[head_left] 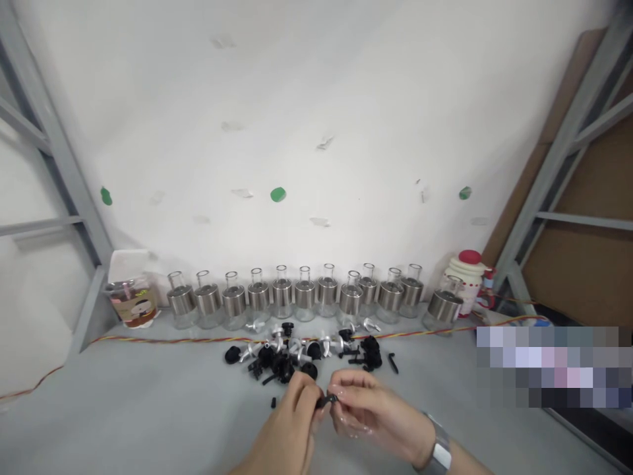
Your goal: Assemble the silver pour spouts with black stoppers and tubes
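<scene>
- Head view: we count twelve glass bottles point(281, 290) with metal bands, standing open-necked along the wall point(346, 86); we cannot tell whether they hold anything.
- At the far left we find a clear tub point(132, 305) with a printed label and an amber-brown tint inside.
- At the right, the end bottle partly hides a cream jar point(465, 280) with a red lid point(469, 256).
- Before the bottles we note a heap of black and silvery parts point(283, 367); a twisted wire point(168, 340) crosses among them.
- We see the left hand point(291, 419) and right hand point(368, 408) pinching a small black piece point(327, 400) between them, above the grey table point(173, 402).
</scene>
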Demonstrator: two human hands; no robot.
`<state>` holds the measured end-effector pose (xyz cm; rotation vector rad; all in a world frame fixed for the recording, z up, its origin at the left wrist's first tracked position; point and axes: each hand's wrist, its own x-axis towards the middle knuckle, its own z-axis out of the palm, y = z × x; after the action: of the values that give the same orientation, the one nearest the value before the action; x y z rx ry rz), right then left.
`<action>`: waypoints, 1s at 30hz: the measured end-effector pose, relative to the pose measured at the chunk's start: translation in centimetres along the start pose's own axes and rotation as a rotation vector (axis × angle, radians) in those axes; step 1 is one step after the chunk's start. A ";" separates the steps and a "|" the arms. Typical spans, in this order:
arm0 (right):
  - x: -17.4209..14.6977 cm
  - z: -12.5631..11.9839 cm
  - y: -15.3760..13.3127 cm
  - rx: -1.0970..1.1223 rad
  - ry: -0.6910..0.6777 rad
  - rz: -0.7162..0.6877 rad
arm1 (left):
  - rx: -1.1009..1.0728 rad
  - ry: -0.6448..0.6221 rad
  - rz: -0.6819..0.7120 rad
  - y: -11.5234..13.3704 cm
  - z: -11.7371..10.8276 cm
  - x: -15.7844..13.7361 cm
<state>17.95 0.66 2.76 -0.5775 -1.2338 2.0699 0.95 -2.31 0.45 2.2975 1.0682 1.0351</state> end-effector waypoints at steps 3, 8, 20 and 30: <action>-0.2 0.3 -0.8 -0.235 0.040 -0.019 | 0.025 -0.017 0.019 0.2 -0.3 0.0; -0.8 0.5 -1.3 -0.538 0.062 -0.086 | 0.066 -0.027 -0.008 0.4 -0.4 0.1; -0.7 0.2 -0.9 -0.527 0.018 -0.064 | 0.017 -0.027 -0.013 -0.1 0.1 0.1; -0.9 0.8 -1.0 -0.601 0.085 -0.043 | -0.127 -0.002 0.010 0.6 -0.1 0.4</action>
<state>18.34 -0.13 4.08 -0.8830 -1.8051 1.6018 1.37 -2.36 1.08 2.2041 0.9622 1.0726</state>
